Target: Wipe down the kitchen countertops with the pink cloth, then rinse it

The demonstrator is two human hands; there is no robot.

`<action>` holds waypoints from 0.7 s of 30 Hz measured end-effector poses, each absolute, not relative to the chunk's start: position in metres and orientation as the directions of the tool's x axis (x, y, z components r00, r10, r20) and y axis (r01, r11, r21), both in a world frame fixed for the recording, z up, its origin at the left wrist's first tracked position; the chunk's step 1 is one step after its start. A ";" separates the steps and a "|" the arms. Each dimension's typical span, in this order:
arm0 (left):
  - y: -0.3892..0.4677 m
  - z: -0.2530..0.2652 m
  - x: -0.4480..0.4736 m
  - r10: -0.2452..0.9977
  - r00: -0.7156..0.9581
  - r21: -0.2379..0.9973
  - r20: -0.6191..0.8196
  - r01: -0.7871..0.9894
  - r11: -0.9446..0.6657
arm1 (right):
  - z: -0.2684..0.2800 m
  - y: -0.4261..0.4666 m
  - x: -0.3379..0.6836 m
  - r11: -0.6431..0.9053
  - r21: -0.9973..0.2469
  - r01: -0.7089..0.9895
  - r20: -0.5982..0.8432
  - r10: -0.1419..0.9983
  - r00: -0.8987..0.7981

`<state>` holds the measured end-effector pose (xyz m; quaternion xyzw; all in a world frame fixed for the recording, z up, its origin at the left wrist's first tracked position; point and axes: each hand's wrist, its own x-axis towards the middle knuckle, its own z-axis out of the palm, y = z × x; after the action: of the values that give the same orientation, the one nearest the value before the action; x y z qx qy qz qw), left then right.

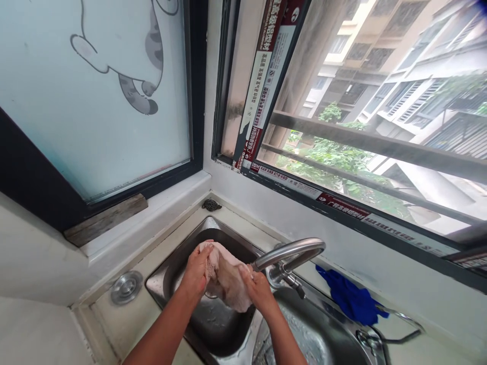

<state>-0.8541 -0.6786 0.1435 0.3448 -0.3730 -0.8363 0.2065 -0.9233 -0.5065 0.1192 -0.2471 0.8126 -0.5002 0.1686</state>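
Between both hands a pale pink cloth (227, 276) is held bunched and hanging above the left basin of the steel sink (213, 329). My left hand (198, 268) grips its left end, fingers wrapped in the folds. On the other end, my right hand (258, 288) is closed, just below the spout of the curved faucet (304, 246). The cloth looks damp and stained in its middle. Part of the basin's drain (211, 294) shows beneath it.
A second basin (304, 324) lies to the right. Behind it a blue cloth (348, 296) lies by a metal rack (407, 324). A strainer (127, 287) sits on the left counter, a dark scourer (211, 205) in the back corner. Windows rise behind.
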 end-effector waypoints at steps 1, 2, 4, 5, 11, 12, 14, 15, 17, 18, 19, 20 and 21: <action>-0.678 0.144 -0.854 -0.595 -0.682 0.762 -0.424 0.086 -0.642 | 0.122 -0.515 -0.922 0.358 -0.903 -0.237 -0.013 -0.574 -0.819; -0.677 0.144 -0.854 -0.586 -0.690 0.761 -0.424 0.080 -0.644 | 0.124 -0.523 -0.922 0.339 -0.909 -0.244 0.006 -0.574 -0.819; -0.675 0.143 -0.853 -0.573 -0.705 0.767 -0.418 0.064 -0.639 | 0.128 -0.532 -0.924 0.306 -0.924 -0.228 0.024 -0.549 -0.835; -0.675 0.142 -0.851 -0.571 -0.710 0.775 -0.412 0.058 -0.630 | 0.129 -0.533 -0.926 0.287 -0.937 -0.197 0.013 -0.536 -0.844; -0.670 0.134 -0.846 -0.583 -0.727 0.836 -0.364 0.021 -0.549 | 0.130 -0.516 -0.934 0.211 -0.971 -0.109 -0.005 -0.474 -0.880; -0.668 0.133 -0.848 -0.568 -0.742 0.840 -0.357 0.011 -0.542 | 0.128 -0.512 -0.933 0.216 -0.970 -0.110 0.000 -0.454 -0.891; -0.663 0.134 -0.853 -0.523 -0.781 0.844 -0.342 -0.011 -0.535 | 0.124 -0.504 -0.930 0.247 -0.962 -0.114 -0.013 -0.461 -0.887; -0.661 0.134 -0.856 -0.498 -0.800 0.847 -0.333 -0.022 -0.531 | 0.122 -0.500 -0.928 0.274 -0.954 -0.120 -0.033 -0.493 -0.869; -0.657 0.135 -0.861 -0.458 -0.831 0.858 -0.317 -0.046 -0.512 | 0.122 -0.491 -0.926 0.325 -0.936 -0.133 -0.086 -0.580 -0.810; -0.655 0.135 -0.863 -0.442 -0.842 0.866 -0.309 -0.057 -0.497 | 0.123 -0.487 -0.926 0.334 -0.935 -0.124 -0.111 -0.604 -0.789; -0.654 0.135 -0.865 -0.426 -0.854 0.875 -0.299 -0.067 -0.479 | 0.126 -0.484 -0.927 0.324 -0.941 -0.095 -0.129 -0.607 -0.784; -0.653 0.134 -0.865 -0.403 -0.869 0.883 -0.288 -0.079 -0.462 | 0.130 -0.481 -0.928 0.293 -0.955 -0.052 -0.138 -0.591 -0.795; -0.653 0.133 -0.865 -0.369 -0.887 0.890 -0.279 -0.095 -0.445 | 0.133 -0.478 -0.930 0.247 -0.969 -0.004 -0.141 -0.564 -0.813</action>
<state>-0.8654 -0.6530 0.1327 0.2229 -0.5201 -0.8203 0.0834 -0.9298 -0.4785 0.1332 -0.1887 0.7523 -0.5837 0.2401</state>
